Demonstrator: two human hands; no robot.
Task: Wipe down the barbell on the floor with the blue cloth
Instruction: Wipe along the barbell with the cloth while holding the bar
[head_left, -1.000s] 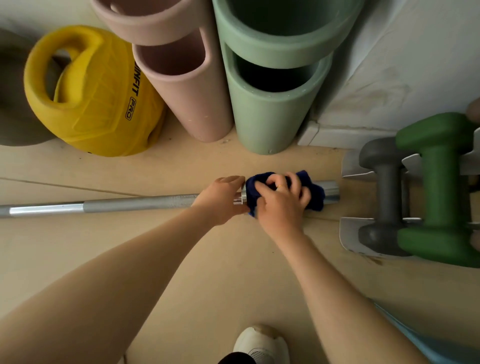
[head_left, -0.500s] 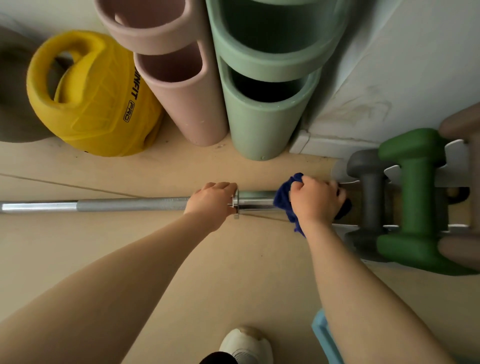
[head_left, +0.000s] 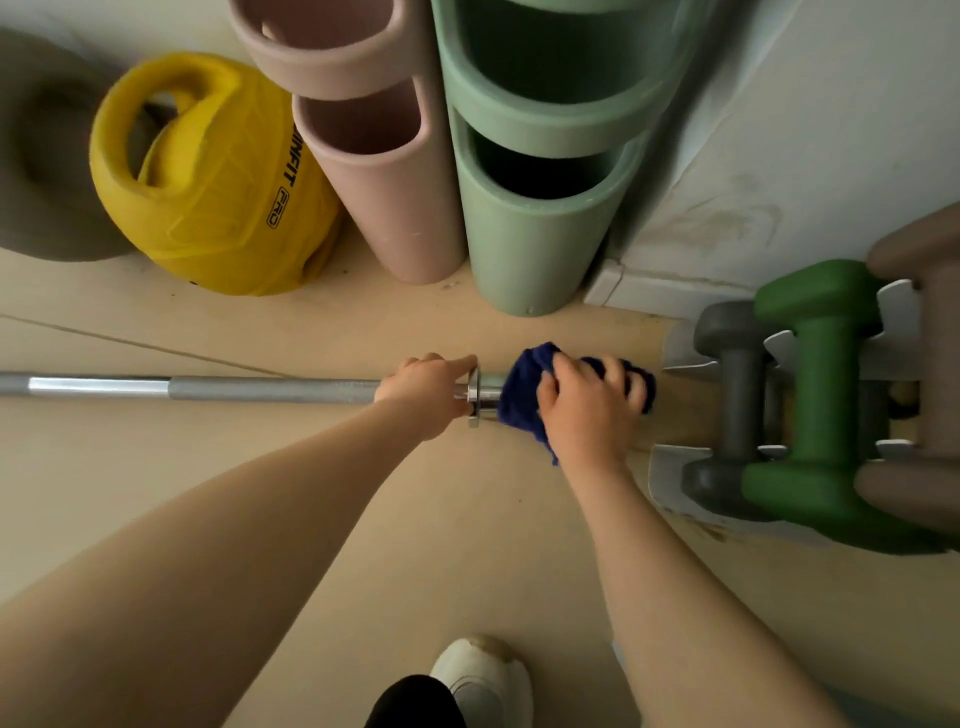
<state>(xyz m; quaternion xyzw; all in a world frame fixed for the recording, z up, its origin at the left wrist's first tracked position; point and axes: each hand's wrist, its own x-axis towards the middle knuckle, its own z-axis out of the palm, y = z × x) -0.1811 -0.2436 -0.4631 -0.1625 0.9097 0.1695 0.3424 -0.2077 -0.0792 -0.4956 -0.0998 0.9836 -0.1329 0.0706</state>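
Note:
A silver barbell (head_left: 260, 389) lies across the beige floor from the left edge to the middle right. My left hand (head_left: 426, 392) grips its shaft just left of the collar (head_left: 475, 395). My right hand (head_left: 587, 410) grips the dark blue cloth (head_left: 522, 395), which is wrapped round the bar's sleeve right of the collar. The sleeve's end is hidden under the cloth and hand.
A yellow handled weight ball (head_left: 208, 182) sits far left by a dark round object (head_left: 41, 156). Pink (head_left: 384, 197) and green (head_left: 524, 228) foam rollers stand against the wall. A dumbbell rack with grey (head_left: 737, 400) and green (head_left: 815, 400) dumbbells stands close right. A white shoe (head_left: 478, 675) is below.
My right hand slid the cloth out to the sleeve's end by the rack, then back left toward the collar. My left hand kept its grip on the shaft.

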